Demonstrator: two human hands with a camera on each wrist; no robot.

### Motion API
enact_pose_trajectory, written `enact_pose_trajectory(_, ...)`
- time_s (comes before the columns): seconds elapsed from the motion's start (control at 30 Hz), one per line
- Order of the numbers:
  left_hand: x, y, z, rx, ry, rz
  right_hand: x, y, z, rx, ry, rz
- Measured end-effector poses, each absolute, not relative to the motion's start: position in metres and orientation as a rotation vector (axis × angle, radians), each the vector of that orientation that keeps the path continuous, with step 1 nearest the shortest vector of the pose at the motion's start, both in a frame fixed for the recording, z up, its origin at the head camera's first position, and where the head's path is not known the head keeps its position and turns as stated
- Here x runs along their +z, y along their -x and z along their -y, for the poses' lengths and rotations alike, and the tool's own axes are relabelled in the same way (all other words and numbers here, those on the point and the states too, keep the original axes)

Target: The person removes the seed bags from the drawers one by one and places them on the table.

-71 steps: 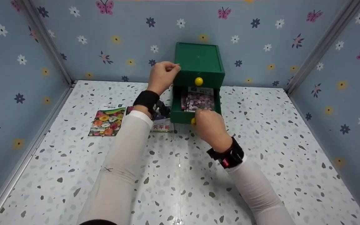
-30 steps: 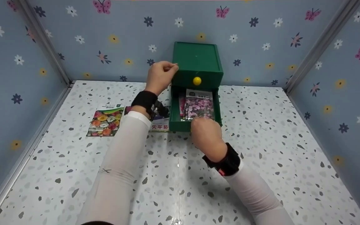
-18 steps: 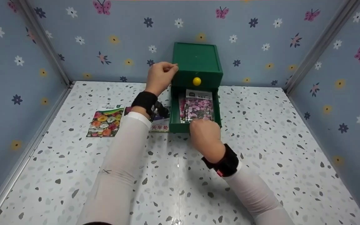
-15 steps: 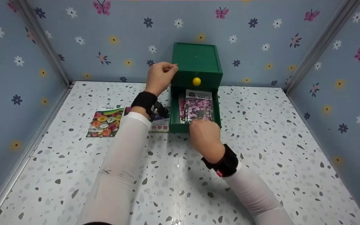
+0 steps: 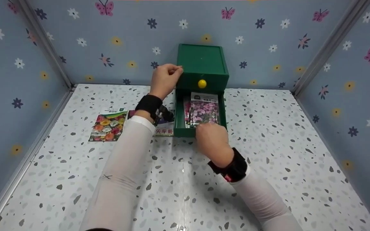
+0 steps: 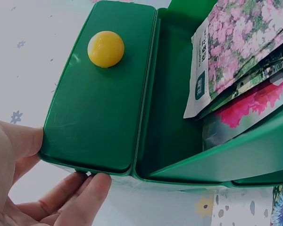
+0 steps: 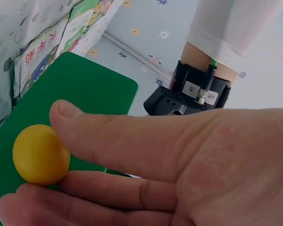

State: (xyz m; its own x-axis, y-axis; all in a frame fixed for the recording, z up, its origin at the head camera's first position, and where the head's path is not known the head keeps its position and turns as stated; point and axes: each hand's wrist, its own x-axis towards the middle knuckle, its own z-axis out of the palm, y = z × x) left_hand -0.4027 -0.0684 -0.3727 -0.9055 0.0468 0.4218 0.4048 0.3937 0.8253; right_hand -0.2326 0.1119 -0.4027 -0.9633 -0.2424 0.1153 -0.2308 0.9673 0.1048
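A small green drawer cabinet (image 5: 201,59) stands against the back wall, its upper drawer closed behind a yellow knob (image 5: 202,84). My left hand (image 5: 164,80) grips the cabinet's upper left front edge, thumb and fingers on adjoining sides in the left wrist view. The lower drawer (image 5: 184,132) is pulled out and holds several seed packets, a pink-flowered one (image 5: 205,109) on top. My right hand (image 5: 213,141) is at that drawer's front. Its thumb and fingers pinch the lower yellow knob (image 7: 41,154), seen in the right wrist view; in the head view the hand hides it.
On the speckled tabletop (image 5: 172,179), left of the cabinet, lies a packet with multicoloured flowers (image 5: 108,126). Another packet with red lettering (image 5: 163,131) lies beside the drawer, partly behind the left wrist. Patterned blue walls (image 5: 124,38) enclose the back and both sides.
The right hand has drawn the lower drawer out toward me, uncovering more of the packets. Over the last half second the drawer has hardly moved. The left hand has stayed on the cabinet.
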Motion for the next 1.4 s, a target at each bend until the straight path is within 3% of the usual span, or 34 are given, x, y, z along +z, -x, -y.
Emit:
enact_pose_trajectory(0.33, -0.375, 0.396, 0.069, -1.404, 0.412, 2.431, -0.385, 0.233, -0.125, 0.241, -0.301, 2.962)
enact_pose_trajectory(0.63, -0.382, 0.390, 0.070, -1.295, 0.365, 2.390, -0.385, 0.257, -0.142, 0.478, -0.178, 2.828)
enact_pose_trajectory(1.1, -0.391, 0.363, 0.054, -1.323, 0.467, 2.298, -0.402, 0.283, -0.151, 0.445, -0.088, 2.923)
enact_pose_trajectory(1.4, -0.388, 0.345, 0.036, -1.428, 0.422, 2.596, -0.409, 0.287, -0.150, 0.401, -0.175, 2.942)
